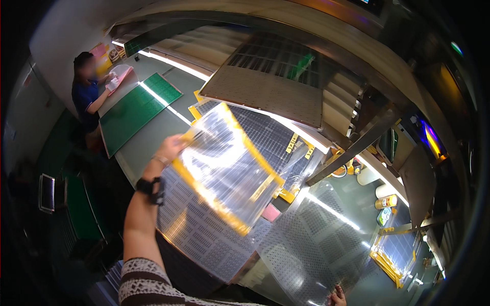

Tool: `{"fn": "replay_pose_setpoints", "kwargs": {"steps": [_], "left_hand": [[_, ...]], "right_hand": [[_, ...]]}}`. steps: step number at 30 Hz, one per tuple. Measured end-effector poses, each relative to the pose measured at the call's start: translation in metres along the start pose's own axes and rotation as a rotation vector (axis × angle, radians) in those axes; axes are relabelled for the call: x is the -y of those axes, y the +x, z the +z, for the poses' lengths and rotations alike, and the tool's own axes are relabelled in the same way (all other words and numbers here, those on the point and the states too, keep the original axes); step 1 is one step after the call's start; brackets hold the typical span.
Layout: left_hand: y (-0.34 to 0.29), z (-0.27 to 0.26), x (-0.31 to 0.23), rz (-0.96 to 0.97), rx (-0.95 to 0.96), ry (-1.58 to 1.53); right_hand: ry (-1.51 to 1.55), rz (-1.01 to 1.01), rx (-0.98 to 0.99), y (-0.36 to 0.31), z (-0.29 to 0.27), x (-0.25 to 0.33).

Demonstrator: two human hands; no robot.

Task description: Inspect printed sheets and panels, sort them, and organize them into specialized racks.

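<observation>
My left hand (pixel 171 148), with a dark band on the wrist, pinches the upper left corner of a clear film sheet (pixel 219 163) edged in yellow tape. The sheet is lifted at a slant and glares with reflected light. Beneath it lies a grey circuit panel (pixel 199 229) with rows of fine patterns and a copper-coloured edge. My right hand (pixel 337 296) shows only partly at the bottom edge, its fingers closed on the near rim of a see-through patterned film (pixel 316 245). That film lies to the right of the panel, over the table.
Behind the held sheet are dark gridded films (pixel 270 135) with yellow tape. A panel (pixel 275 81) leans on the rack above. A co-worker (pixel 87 97) stands far left by a green panel (pixel 143 112). A metal post (pixel 352 148), a yellow-labelled jar (pixel 386 202) and another taped film (pixel 395 250) are right.
</observation>
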State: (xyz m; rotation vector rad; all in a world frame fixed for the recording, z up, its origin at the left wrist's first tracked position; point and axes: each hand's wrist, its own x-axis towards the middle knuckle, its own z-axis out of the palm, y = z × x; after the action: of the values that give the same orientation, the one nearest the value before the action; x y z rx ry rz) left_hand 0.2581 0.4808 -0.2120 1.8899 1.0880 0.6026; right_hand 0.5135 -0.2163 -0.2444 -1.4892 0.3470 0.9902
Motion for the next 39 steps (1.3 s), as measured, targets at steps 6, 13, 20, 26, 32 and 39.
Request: {"fn": "replay_pose_setpoints", "kwargs": {"steps": [6,13,20,26,32,39], "left_hand": [[-0.114,-0.037,0.106,-0.29,0.129,0.253],[-0.057,0.05,0.03,0.357,-0.421,0.681],[-0.056,0.282,-0.056,0.354,0.051,0.847],[-0.04,0.327,-0.045,0.357,0.012,1.181],[-0.024,0.269,-0.052,0.505,-0.022,0.959],[-0.037,0.174,-0.05,0.578,-0.064,0.685]], "right_hand": [[0.062,0.01,0.02,-0.011,-0.002,-0.002],[0.025,0.102,0.022,-0.007,0.009,-0.006],[0.068,-0.023,0.063,-0.022,-0.001,-0.011],[0.174,0.006,-0.024,-0.039,-0.021,-0.018],[0.148,0.0,-0.067,-0.038,-0.027,-0.025],[0.151,-0.02,0.035,-0.032,-0.023,-0.012]]}}
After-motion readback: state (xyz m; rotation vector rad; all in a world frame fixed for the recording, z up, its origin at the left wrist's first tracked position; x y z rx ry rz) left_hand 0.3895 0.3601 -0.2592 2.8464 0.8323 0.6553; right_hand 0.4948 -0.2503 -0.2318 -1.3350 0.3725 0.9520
